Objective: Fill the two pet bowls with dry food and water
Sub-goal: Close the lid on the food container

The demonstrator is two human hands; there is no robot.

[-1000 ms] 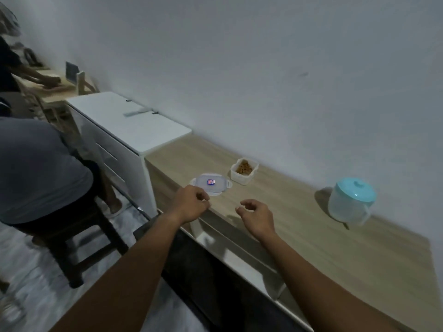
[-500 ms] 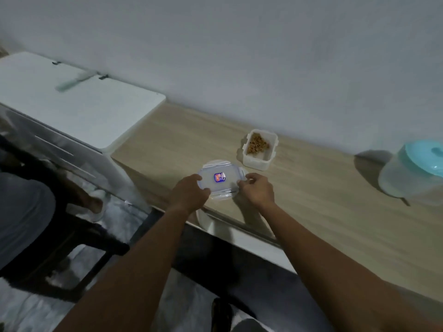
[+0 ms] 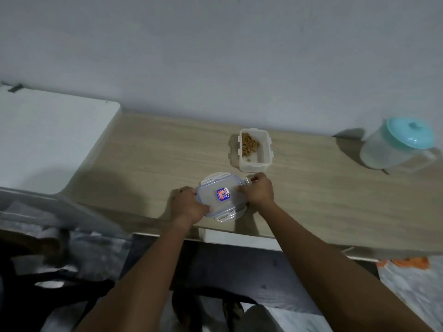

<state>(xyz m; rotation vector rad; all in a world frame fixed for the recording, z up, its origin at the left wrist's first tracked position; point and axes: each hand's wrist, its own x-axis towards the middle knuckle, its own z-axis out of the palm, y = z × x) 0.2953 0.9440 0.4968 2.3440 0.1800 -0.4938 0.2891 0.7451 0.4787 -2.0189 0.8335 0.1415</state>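
Round white bowl (image 3: 211, 177) sits near the front edge of the wooden counter (image 3: 155, 159), roughly mid-frame. Only its rim shows, at the back-left and at the front; can't tell if it's one bowl or two stacked. Lying flat on top of it is a clear lid (image 3: 221, 202), rectangular with rounded corners, a red-and-blue sticker (image 3: 223, 194) in its middle and pale latch flaps on the long edges.

Your left hand (image 3: 189, 207) grips the lid's left end, fingers curled over the edge, thumb side toward you. Your right hand (image 3: 260, 190) grips the right end, fingers curled round the far right corner. Both hands are clamped on the lid. Can't tell if the lid is lifted off the bowl or resting on it.

Just behind the bowl, slightly right and apart from it, stands an open food container (image 3: 262, 161), translucent white, upright. Dry food (image 3: 249, 141), brown kibble, is heaped in its back-left part, with a few bits toward the front.

Far right on the counter, well apart from the hands, is a translucent pitcher (image 3: 381, 156) with a teal lid (image 3: 410, 133) on it, handle pointing toward the right front.

Left of the counter, touching its end, is a white cabinet (image 3: 48, 140). A plain grey wall (image 3: 215, 56) runs behind everything. Below the counter's right end something orange (image 3: 410, 262) lies on the floor, blurred.
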